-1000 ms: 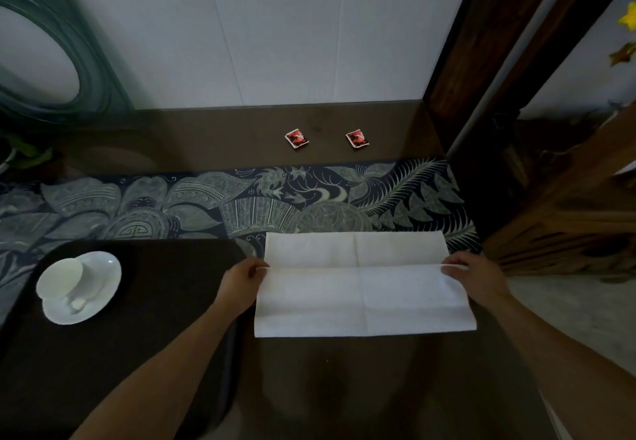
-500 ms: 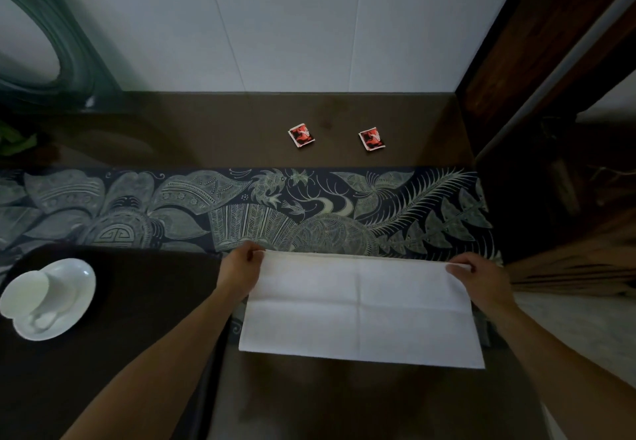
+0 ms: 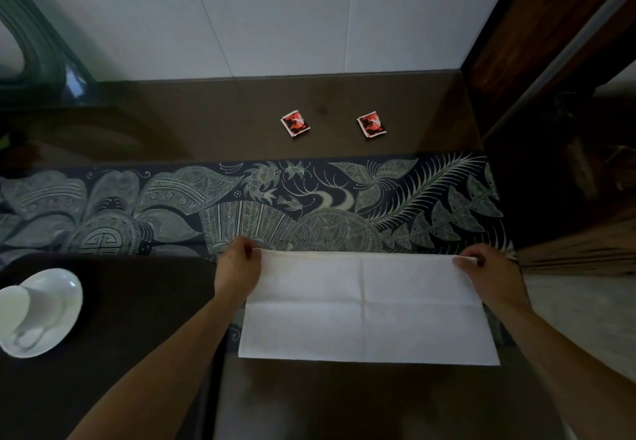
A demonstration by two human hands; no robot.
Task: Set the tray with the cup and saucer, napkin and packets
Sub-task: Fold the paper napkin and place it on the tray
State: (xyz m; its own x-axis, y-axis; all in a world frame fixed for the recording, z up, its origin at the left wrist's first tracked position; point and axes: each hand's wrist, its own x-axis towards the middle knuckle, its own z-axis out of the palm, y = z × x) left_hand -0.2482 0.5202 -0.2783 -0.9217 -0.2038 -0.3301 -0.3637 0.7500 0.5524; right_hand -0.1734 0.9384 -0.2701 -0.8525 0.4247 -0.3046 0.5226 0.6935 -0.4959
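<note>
Both hands, left hand [image 3: 237, 269] and right hand [image 3: 490, 276], are pinching the far corners of the flat white paper napkin [image 3: 366, 305], now folded in half near the bench's front edge.

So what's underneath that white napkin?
The napkin lies partly over the patterned runner and the brown tabletop. Both hands, left and right, pinch its far corners. Whatever else lies beneath is covered.

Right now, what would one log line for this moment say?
step: folding napkin | left hand, right hand: pinch far corners | cup, saucer: on tray | packets: off tray
</note>
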